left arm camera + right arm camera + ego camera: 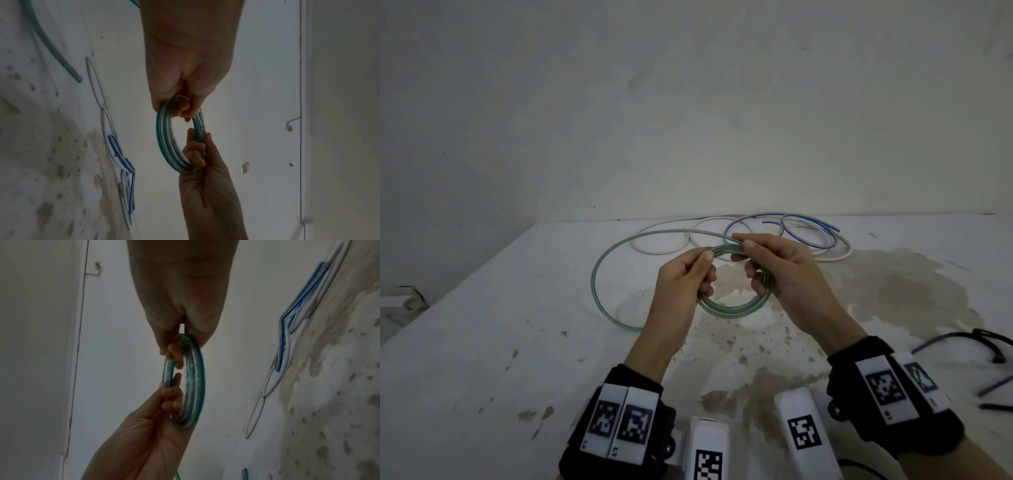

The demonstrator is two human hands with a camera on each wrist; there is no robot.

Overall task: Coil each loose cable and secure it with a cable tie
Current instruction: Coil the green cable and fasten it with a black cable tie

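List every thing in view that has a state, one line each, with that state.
green cable: partly coiled, coil held off the table, the rest trailing loose in a loop
left hand: grips the coil's left side
right hand: grips the coil's right side
white cable: loose on the table, untied
blue cable: loose on the table, untied
cable ties: lying unused on the table

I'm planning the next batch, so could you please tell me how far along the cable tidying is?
Nothing is tied yet. In hand: the green cable is partly coiled, several loops held by the left hand and right hand, with a long tail on the table. Left: finish and tie it, then coil the white cable and blue cable. Black ties wait at right.
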